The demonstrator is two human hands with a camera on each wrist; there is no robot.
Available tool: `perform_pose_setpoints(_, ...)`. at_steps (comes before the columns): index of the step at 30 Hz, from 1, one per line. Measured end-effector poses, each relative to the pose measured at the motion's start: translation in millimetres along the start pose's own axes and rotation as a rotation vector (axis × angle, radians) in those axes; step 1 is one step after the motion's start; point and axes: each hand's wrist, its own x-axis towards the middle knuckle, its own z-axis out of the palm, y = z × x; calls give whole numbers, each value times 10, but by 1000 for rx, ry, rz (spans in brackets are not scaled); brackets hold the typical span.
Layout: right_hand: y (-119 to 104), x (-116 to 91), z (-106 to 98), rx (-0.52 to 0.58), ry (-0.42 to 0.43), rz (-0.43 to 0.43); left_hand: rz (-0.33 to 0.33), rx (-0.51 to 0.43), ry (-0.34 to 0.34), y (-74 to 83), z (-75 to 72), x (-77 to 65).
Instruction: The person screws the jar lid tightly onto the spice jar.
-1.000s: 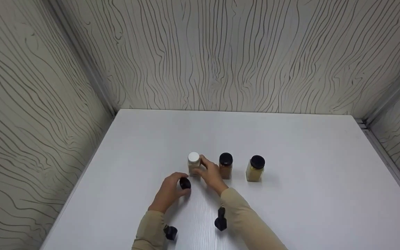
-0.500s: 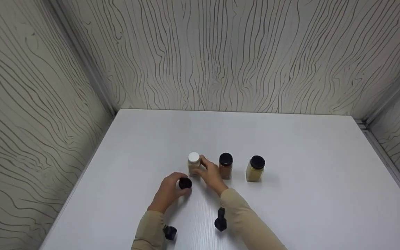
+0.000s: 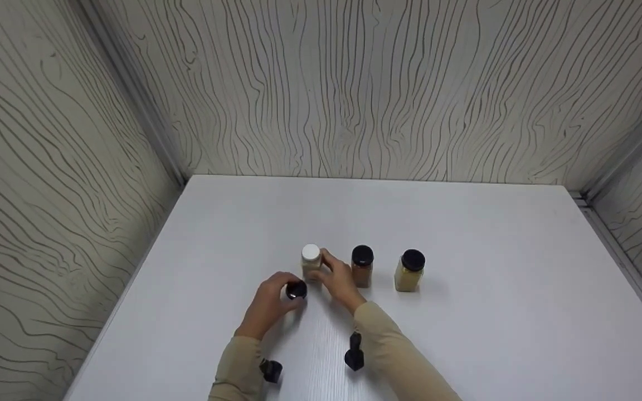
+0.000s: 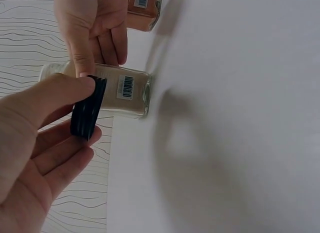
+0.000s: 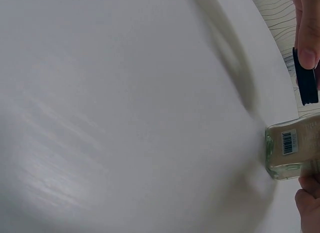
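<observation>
My left hand (image 3: 268,303) pinches a black jar lid (image 4: 89,109) between thumb and fingers, held above the table. Beside it, the right hand (image 3: 339,280) grips the side of a square glass spice jar (image 4: 112,88) filled with pale beige powder. The jar stands upright, its white top (image 3: 311,252) uncovered by a lid. A barcode label (image 5: 289,142) shows low on its glass. In the head view the lid is nearer to me than the jar, slightly to its left.
Right of the jar stands a spice jar of reddish-brown powder (image 3: 361,274) with a black lid. Farther right is a black-lidded jar of yellowish powder (image 3: 408,279). All stand on a white table (image 3: 494,234), with wood-grain-patterned panels (image 3: 343,89) behind and at the sides.
The left hand has shifted slightly away from me, and the lid in it has tilted. The right hand and the jars have stayed in place.
</observation>
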Motion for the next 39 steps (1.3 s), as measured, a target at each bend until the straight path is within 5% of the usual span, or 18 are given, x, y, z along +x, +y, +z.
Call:
perform_pose_setpoints(28,22,-8,-17,63,-44,39,110,58,182,24,-121,106)
perform_pose_setpoints(39,25,1,-6,38,-40,30,68,55,194,102,-192,186)
